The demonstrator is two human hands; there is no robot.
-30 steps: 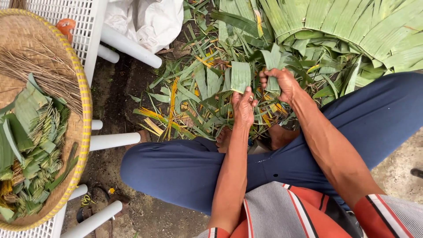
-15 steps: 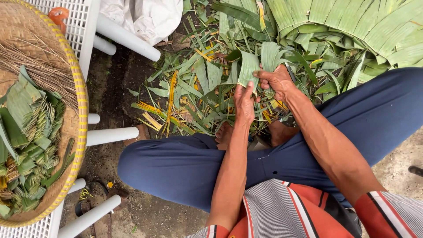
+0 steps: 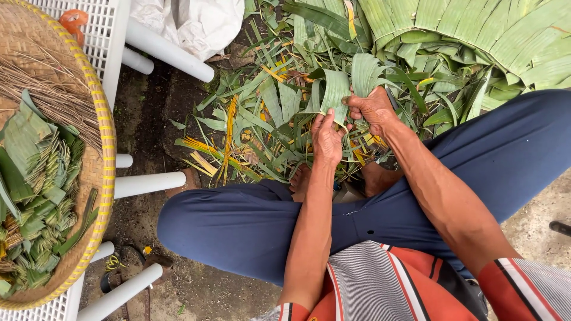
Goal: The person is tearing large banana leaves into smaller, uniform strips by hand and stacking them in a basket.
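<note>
Seated cross-legged on bare ground; blue trousers (image 3: 250,229) fill the near field, bare feet tucked under between the knees. Both forearms run forward over the lap, wrists close together.

Left hand (image 3: 327,139): palm turned inward, fingers (image 3: 317,122) closed in a pinch on the lower edge of a folded green leaf strip (image 3: 336,89). Right hand (image 3: 372,110): knuckles up, fingers clenched around the same strip and a second leaf piece (image 3: 364,72) standing up out of the fist. The strip is held upright just above the feet, between the two hands.

Beyond the hands, a loose heap of leaf trimmings (image 3: 262,128) covers the ground, touching the toes; little open room there. Farther right, a stack of broad leaves (image 3: 488,35).

Left side: dirt gap, then white chair legs (image 3: 148,184) and a woven tray (image 3: 98,160) holding folded leaf pieces and thin sticks, well apart from the hands.
</note>
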